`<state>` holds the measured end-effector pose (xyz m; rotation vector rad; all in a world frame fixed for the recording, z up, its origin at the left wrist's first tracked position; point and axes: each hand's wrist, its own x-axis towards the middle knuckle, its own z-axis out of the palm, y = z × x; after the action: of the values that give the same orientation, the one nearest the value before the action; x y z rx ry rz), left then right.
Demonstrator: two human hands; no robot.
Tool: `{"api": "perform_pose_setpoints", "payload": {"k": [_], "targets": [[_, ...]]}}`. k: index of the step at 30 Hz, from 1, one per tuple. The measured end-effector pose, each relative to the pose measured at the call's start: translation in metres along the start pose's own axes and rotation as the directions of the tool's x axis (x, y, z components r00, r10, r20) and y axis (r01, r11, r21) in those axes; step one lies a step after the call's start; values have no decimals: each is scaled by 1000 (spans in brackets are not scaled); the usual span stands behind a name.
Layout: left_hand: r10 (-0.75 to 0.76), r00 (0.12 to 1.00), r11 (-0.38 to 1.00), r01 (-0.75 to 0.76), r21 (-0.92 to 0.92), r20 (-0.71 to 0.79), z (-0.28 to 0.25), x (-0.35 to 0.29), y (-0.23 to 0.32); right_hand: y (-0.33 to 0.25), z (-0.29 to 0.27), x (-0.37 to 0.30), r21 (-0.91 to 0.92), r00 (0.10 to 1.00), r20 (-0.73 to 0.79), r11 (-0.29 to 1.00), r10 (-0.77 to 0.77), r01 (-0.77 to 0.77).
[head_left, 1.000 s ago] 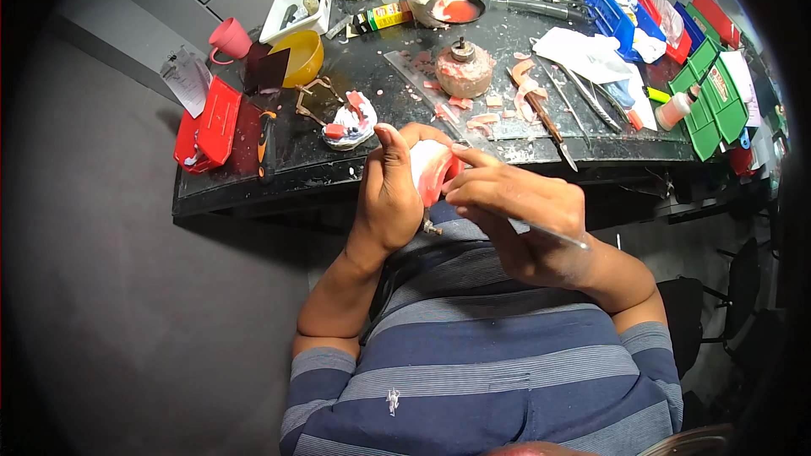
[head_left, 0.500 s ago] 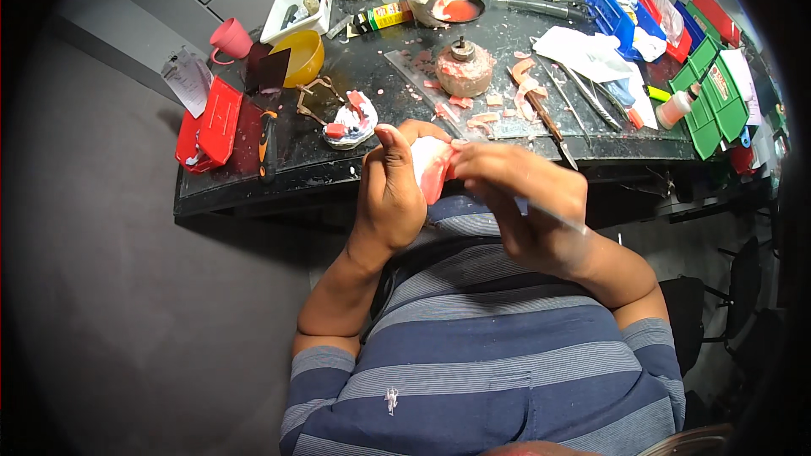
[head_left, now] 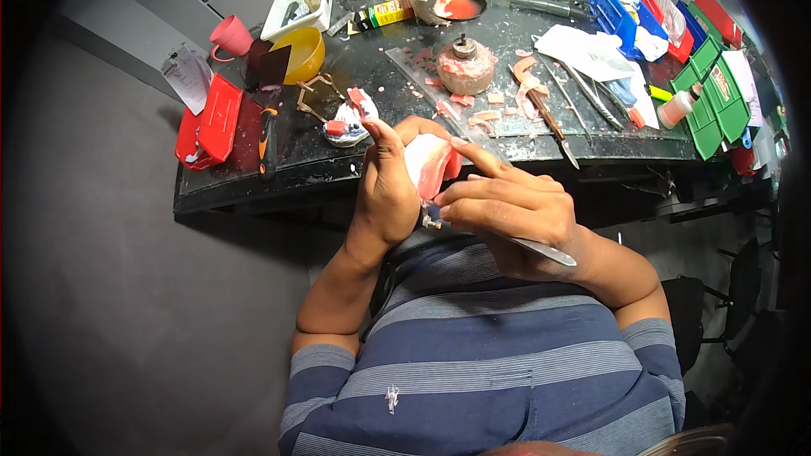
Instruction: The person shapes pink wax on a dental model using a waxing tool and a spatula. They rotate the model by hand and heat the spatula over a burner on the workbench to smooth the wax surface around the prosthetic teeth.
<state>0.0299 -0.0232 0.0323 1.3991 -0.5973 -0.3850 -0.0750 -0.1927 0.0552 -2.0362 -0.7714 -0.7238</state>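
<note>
My left hand is wrapped round a white plaster dental cast with pink wax along its right side. The thumb points up and the fingers pass behind the cast. Close on the right, my right hand grips a slim metal wax spatula. Its broad, flat end sticks out under the palm toward the wrist, and its other end is close to the cast's lower edge. The right index fingertip touches the pink wax near the top.
Beyond my hands stands a wax-splashed spirit burner, with a wooden-handled knife and wax scraps to its right. Another cast with pink blocks lies by a wire frame. A red box and an orange-black screwdriver are at left.
My right hand has come down and turned, and the spatula's flat end now shows clearly below the palm. The cast has tilted slightly in my left hand.
</note>
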Motion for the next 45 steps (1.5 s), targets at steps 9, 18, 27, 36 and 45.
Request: {"api": "perform_pose_setpoints", "payload": {"k": [9,18,27,36,45], "targets": [[-16,1000,999,16,-45,16,1,2,2,-6,4,1,-17,1000,-3,1000,20,-20],[-201,979,977,198,-80,-31,-6,7,7,-5,-10,3,-168,991,117,983,-60,79],[-286,869,772,458,-441,403,-17,17,-4,11,-19,-12,500,862,-404,863,305,-72],[-319,881,763,458,-456,350,-19,13,-8,9,-8,6,-100,972,-227,991,62,-87],[8,955,478,256,-840,296,-10,13,-25,10,-12,4,-161,931,-357,977,76,-142]]}}
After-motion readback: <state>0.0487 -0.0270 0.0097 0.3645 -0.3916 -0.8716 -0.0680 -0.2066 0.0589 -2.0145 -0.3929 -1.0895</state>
